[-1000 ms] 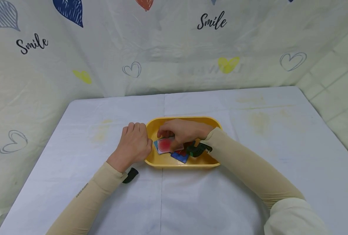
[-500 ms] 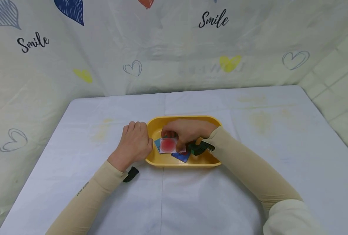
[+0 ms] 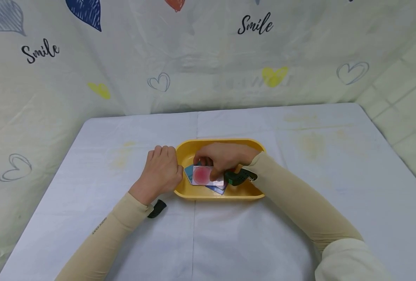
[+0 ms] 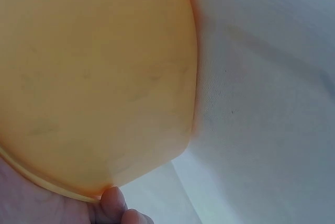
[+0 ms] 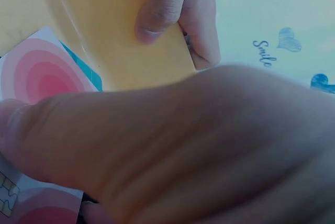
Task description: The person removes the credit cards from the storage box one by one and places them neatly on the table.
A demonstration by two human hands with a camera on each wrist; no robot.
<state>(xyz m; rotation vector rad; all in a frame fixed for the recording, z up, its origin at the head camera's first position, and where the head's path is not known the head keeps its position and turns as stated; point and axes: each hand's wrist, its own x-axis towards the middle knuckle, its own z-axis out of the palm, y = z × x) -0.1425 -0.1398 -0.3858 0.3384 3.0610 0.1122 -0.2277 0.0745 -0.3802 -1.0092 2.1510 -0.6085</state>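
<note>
My left hand (image 3: 160,171) grips the left end of a yellow plastic tray (image 3: 225,198), thumb over the rim. In the left wrist view, fingertips (image 4: 112,203) curl beneath the rim against the outer wall. Inside the tray my right hand (image 3: 220,156) pinches a white chip card (image 3: 201,175) printed with pink rings. Its thumb (image 5: 13,130) lies across the card's face, and the other fingers curl at the far edge. A teal card (image 3: 188,173) shows behind it on the left, and a blue card (image 3: 217,190) below it. The right hand covers part of the pile.
White cloth covers the table (image 3: 141,242), with faint yellow stains. A printed curtain (image 3: 208,54) with hearts and "Smile" hangs behind the table's far edge. Dark bands sit at both wrists, the right strap (image 3: 237,177) over the tray.
My right hand has shifted slightly right with the pink-ringed card, which now lies straighter and covers more of the blue card. My left hand stays on the tray's rim.
</note>
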